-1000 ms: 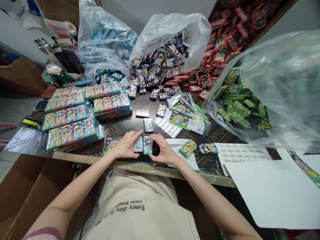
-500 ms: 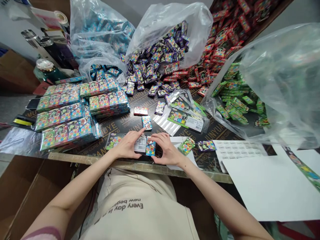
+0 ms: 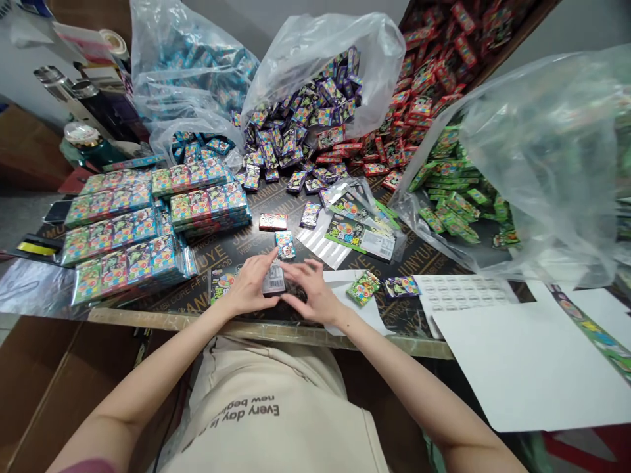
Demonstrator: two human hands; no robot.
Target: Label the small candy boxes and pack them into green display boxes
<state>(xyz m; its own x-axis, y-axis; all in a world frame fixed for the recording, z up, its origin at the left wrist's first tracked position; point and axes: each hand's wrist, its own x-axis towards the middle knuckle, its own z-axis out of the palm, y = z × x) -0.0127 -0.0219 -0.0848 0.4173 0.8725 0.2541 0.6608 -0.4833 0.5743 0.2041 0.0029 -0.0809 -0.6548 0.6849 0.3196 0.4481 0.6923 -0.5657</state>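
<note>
My left hand [image 3: 249, 286] and my right hand [image 3: 310, 292] meet at the near edge of the table [image 3: 276, 328], both closed on a clear flat packet [image 3: 274, 281] with a white barcode label facing up. My right fingers cover the packet's right end, hiding what is inside it. A blue small box [image 3: 284, 244] and a red small box [image 3: 273, 221] lie just beyond my hands. A green small box [image 3: 363, 288] and a purple small box [image 3: 401, 286] lie to the right of my right hand.
Filled four-box packets [image 3: 133, 230] are stacked at the left. Open plastic bags spill blue boxes [image 3: 197, 72], purple boxes [image 3: 305, 118] and green boxes [image 3: 458, 197]; red boxes [image 3: 424, 85] are heaped behind. Empty printed sleeves [image 3: 362, 226], a label sheet [image 3: 463, 292] and white paper [image 3: 532, 368] lie right.
The blue box seen between my hands has gone out of sight under my right fingers, which have slid left over the packet. The camera has shifted slightly.
</note>
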